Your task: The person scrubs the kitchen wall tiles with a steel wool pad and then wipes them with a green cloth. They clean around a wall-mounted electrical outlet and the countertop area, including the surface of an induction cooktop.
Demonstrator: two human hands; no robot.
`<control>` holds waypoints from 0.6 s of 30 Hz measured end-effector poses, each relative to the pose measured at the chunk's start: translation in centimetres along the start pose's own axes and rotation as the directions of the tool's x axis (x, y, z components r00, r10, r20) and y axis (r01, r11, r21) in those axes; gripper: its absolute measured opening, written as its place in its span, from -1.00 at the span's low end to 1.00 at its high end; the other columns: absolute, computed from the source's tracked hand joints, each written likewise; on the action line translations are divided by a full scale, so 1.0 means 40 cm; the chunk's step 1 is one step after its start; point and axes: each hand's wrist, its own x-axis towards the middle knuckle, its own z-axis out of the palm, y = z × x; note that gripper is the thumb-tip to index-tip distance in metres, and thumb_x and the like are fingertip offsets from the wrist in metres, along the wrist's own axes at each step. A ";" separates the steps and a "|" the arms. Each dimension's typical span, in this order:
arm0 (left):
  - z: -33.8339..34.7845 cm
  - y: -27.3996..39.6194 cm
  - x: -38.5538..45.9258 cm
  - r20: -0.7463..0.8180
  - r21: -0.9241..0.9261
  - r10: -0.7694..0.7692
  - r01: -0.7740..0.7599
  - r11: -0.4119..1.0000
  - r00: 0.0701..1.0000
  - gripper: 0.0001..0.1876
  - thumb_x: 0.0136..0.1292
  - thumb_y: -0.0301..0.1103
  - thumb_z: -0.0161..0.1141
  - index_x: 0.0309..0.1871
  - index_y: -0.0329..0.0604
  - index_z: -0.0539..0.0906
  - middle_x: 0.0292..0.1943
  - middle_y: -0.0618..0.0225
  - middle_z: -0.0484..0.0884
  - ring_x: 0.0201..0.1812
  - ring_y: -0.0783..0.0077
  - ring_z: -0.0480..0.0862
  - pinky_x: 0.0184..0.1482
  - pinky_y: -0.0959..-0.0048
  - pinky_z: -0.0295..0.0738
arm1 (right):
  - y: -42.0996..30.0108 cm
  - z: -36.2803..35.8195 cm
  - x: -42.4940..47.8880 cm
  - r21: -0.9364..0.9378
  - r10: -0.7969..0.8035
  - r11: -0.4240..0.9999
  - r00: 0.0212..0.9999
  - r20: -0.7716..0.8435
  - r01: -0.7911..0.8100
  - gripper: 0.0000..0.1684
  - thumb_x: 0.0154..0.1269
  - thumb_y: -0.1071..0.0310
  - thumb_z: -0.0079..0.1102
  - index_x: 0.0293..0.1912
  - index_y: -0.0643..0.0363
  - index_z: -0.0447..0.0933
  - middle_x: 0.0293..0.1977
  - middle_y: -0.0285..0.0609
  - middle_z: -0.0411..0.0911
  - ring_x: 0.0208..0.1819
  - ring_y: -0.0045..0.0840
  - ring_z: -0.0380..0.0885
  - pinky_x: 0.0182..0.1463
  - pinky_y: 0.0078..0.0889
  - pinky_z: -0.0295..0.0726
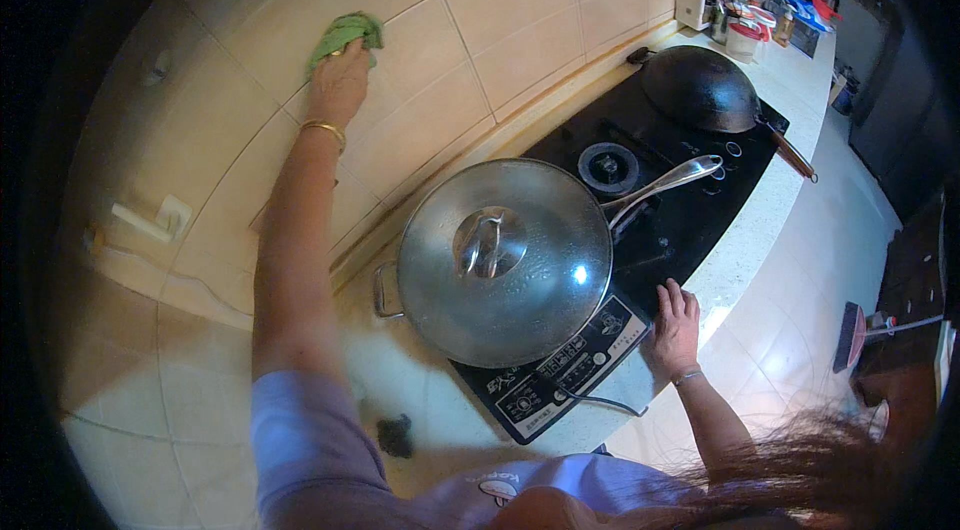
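My left hand (340, 86) presses a green cloth (346, 33) against the tiled wall (517, 12), arm stretched out past the pan. Resting near the counter's front edge, my right hand (677, 327) lies palm down beside the control panel of an induction cooker (517, 410) and holds nothing. Between my arms, a large pan with a domed glass lid (510, 320) stands on that cooker. The lid has a metal knob (490, 243) and water droplets on it. The pan's long metal handle (667, 181) reaches out over the black gas hob (637, 245).
An overturned dark wok (701, 89) lies on the hob's far end, its wooden handle (787, 151) jutting past the counter edge. Bottles and tubs (744, 41) crowd the far corner. A dark scrubber (395, 435) lies on the near counter. A plug (142, 222) sticks out from the wall.
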 end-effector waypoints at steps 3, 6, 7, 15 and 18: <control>0.009 0.042 -0.051 0.301 -0.002 -0.072 0.076 0.997 0.951 -0.82 0.27 -0.42 -0.01 -0.31 -0.18 0.64 -0.37 0.09 0.68 -0.34 0.09 0.69 -0.22 0.10 0.56 | 0.023 0.026 0.004 0.010 -0.024 1.000 1.000 0.000 0.024 -0.24 0.03 0.43 0.19 0.29 0.26 0.29 0.35 0.02 0.17 0.31 -0.01 0.16 0.48 -0.01 0.07; 0.045 0.091 -0.170 0.307 -0.045 -0.043 0.060 0.997 0.951 -0.82 0.23 -0.42 0.02 -0.35 -0.13 0.68 -0.37 0.11 0.70 -0.28 0.14 0.71 -0.18 0.11 0.55 | 0.030 0.033 -0.006 0.023 -0.053 0.998 0.998 -0.024 0.054 -0.23 0.02 0.41 0.21 0.29 0.26 0.29 0.35 0.02 0.19 0.30 0.01 0.18 0.45 0.02 0.11; 0.085 0.083 -0.239 0.300 -0.043 0.002 0.011 0.999 0.954 -0.82 0.22 -0.43 0.02 -0.38 -0.12 0.67 -0.38 0.12 0.70 -0.29 0.14 0.71 -0.19 0.13 0.55 | 0.026 0.039 0.001 0.051 -0.082 0.995 0.996 -0.026 0.083 -0.23 0.01 0.40 0.21 0.29 0.26 0.29 0.34 0.02 0.20 0.30 0.01 0.18 0.45 0.02 0.12; -0.131 -0.165 -0.064 0.208 0.193 -0.130 0.089 0.977 0.969 -0.82 0.22 -0.42 0.05 -0.21 -0.12 0.67 -0.29 0.20 0.70 -0.24 0.13 0.71 -0.18 0.15 0.57 | 0.015 0.033 -0.004 0.043 -0.068 0.997 0.996 -0.056 0.070 -0.26 0.00 0.48 0.12 0.27 0.27 0.31 0.33 0.04 0.24 0.29 0.03 0.18 0.44 -0.01 0.15; -0.244 -0.279 0.035 0.164 0.229 -0.212 0.172 0.958 0.963 -0.75 0.33 -0.32 -0.01 -0.12 -0.14 0.67 -0.20 0.16 0.69 -0.12 0.09 0.69 -0.08 0.13 0.58 | 0.039 0.057 -0.001 0.006 -0.094 0.995 0.992 -0.081 0.095 -0.26 0.01 0.45 0.10 0.27 0.29 0.31 0.32 0.05 0.25 0.28 0.06 0.17 0.42 0.02 0.15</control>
